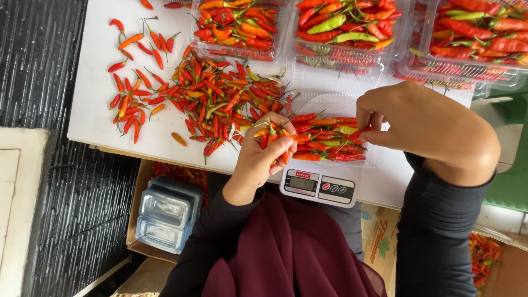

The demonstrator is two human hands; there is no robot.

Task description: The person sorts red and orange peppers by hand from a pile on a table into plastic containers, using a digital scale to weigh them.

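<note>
Small red and orange chili peppers [273, 142], a bunch of them, sit gripped in the left hand [263, 157], fingers curled tight around the stems and pods, at about 7 o'clock from the tray on the scale. White digital kitchen scale [319, 187] lies at the near table edge, its display panel facing the person. On its platform rests a clear shallow plastic tray [330, 104] partly filled with red, orange and a few green chilies [329, 143]. Right hand [410, 124] is at 3 o'clock of that tray, thumb and fingertips pinched narrow on a single red chili [362, 132] at the tray's rim. Dark sleeves cover both forearms.

At 10 o'clock from the scale, a loose heap of red and orange chilies [220, 102] spreads over the white tabletop [99, 60], thinning to scattered pods further toward 9 o'clock.

Far edge, 12 o'clock: three clear plastic boxes filled with chilies [352, 27], side by side.

Below the table at 7 o'clock, a stack of empty clear plastic containers [168, 212] sits in a brown cardboard box [135, 220].
</note>
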